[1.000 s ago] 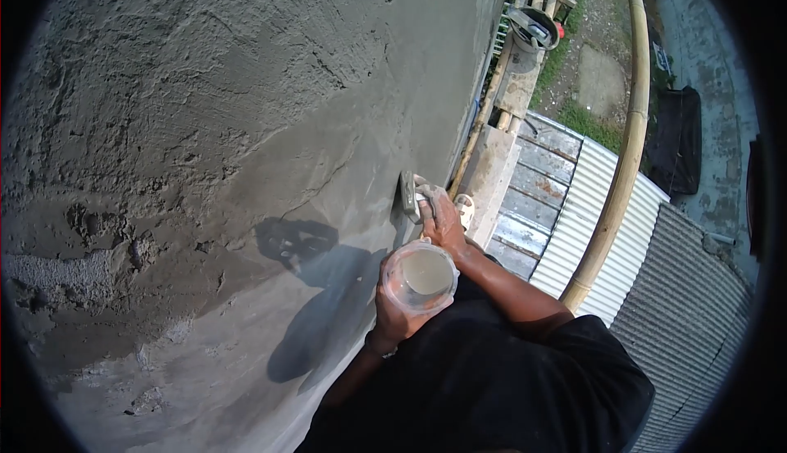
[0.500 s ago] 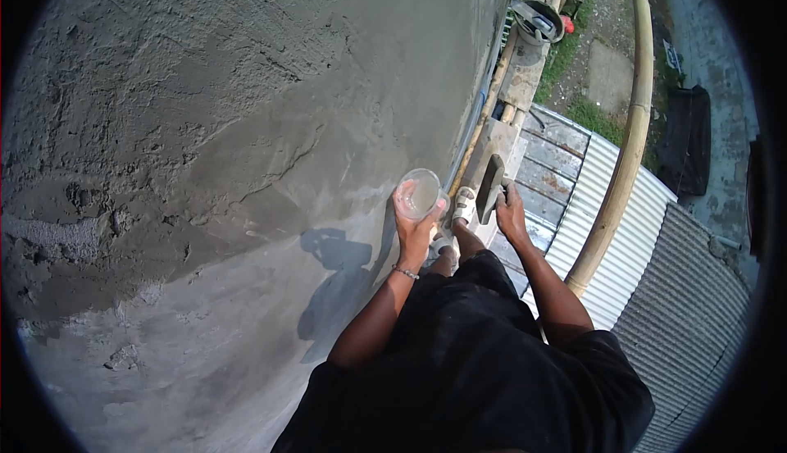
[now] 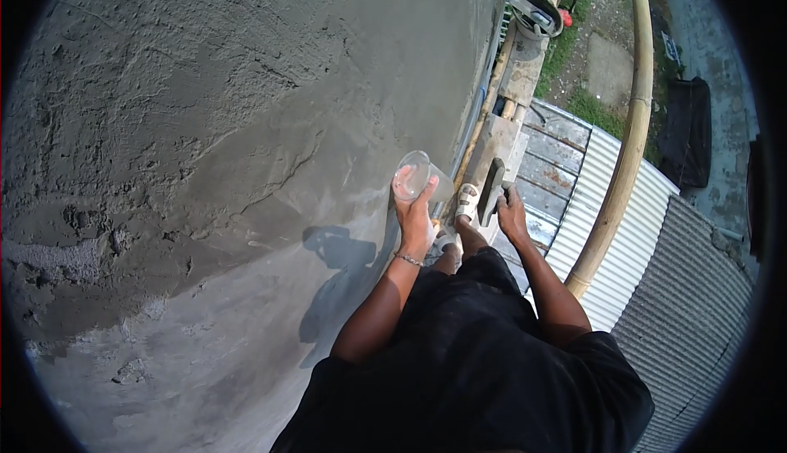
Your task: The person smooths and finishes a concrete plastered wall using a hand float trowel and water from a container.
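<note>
Clear tub (image 3: 416, 176) is tilted beside the plastered wall (image 3: 246, 125), left hand (image 3: 414, 207) curled round it; right hand (image 3: 511, 209) has fingers closed on a trowel (image 3: 492, 193), just off the wall.

Grey wall (image 3: 246, 166), black shirt (image 3: 484, 355), ribbed roofing in white and grey.
The wall is dark grey above with a rough, mottled pattern, and paler, smokier grey in its smoother lower part, with a whitish speckled patch (image 3: 61, 260) at the left. The cup (image 3: 416, 179) is clear and colourless; the float (image 3: 493, 193) shows dark grey. The sandals (image 3: 468, 200) are cream, the bracelet (image 3: 408, 259) silvery. The bamboo pole (image 3: 633, 137) is yellowish tan with darker rings. One corrugated sheet (image 3: 602, 227) is striped white, the other corrugated sheet (image 3: 684, 289) striped dull grey. The grass (image 3: 597, 110) is green, and a small object (image 3: 566, 18) beside the dark bucket (image 3: 534, 30) is bright red.
</note>
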The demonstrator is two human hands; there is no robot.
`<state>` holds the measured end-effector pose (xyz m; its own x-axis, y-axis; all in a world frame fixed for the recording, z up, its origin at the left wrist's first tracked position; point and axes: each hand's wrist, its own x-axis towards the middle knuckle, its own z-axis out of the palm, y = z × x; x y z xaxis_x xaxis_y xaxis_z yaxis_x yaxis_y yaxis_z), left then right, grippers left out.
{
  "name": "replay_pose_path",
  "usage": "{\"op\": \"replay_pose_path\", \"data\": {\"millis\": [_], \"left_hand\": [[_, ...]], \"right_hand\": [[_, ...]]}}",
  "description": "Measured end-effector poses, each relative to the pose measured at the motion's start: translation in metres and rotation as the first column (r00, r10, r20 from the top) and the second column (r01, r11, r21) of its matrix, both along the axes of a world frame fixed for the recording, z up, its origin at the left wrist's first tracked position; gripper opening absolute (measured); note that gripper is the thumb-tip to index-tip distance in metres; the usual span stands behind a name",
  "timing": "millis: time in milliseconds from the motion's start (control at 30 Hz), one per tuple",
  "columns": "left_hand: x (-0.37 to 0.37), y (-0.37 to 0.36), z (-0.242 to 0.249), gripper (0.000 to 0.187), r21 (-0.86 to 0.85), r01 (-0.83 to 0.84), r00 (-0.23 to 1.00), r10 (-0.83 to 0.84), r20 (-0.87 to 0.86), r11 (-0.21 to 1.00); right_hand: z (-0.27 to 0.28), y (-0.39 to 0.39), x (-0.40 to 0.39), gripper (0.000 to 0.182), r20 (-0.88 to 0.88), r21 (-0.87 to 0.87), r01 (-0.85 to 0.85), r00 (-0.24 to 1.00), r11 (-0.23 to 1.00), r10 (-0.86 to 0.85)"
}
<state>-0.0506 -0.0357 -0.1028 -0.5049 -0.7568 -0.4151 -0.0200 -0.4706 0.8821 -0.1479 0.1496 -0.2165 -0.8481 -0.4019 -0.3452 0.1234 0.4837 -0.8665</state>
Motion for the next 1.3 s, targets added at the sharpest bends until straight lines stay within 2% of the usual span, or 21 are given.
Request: {"op": "replay_pose_path", "data": {"millis": [200,300,433,667,900,1133,1300], "left_hand": [[-0.007,0.001,0.010,0.067,0.024,-0.073,0.997,0.072,0.020,0.997],[-0.010,0.003,0.023,0.067,0.116,-0.090,0.995,0.083,0.061,0.989],[-0.013,0.004,0.020,0.069,0.109,-0.090,0.994,0.084,0.063,0.990],[-0.020,0.007,0.038,0.073,0.145,-0.117,0.991,0.106,0.078,0.983],[-0.028,0.009,0.043,0.076,0.128,-0.158,0.980,0.140,0.143,0.979],[-0.029,0.006,0.038,0.077,0.155,-0.177,0.979,0.157,0.133,0.972],[-0.032,0.003,0.040,0.080,0.204,-0.164,0.977,0.130,0.168,0.965]], "right_hand": [[-0.013,-0.005,-0.008,0.031,-0.099,-0.051,-0.008,0.995,0.999,0.003],[-0.013,-0.006,-0.012,0.029,-0.070,-0.039,-0.008,0.998,0.999,0.005],[0.004,-0.007,-0.013,0.029,0.039,-0.048,0.015,0.999,0.999,-0.013],[-0.009,0.001,-0.010,0.029,0.000,-0.057,0.012,1.000,0.998,-0.012],[-0.013,0.003,-0.012,0.030,0.007,-0.057,0.011,1.000,0.998,-0.011],[-0.016,0.002,-0.013,0.030,-0.038,-0.060,0.004,0.999,0.998,-0.007],[-0.010,0.002,-0.012,0.030,0.030,-0.062,0.005,1.000,0.998,-0.003]]}}
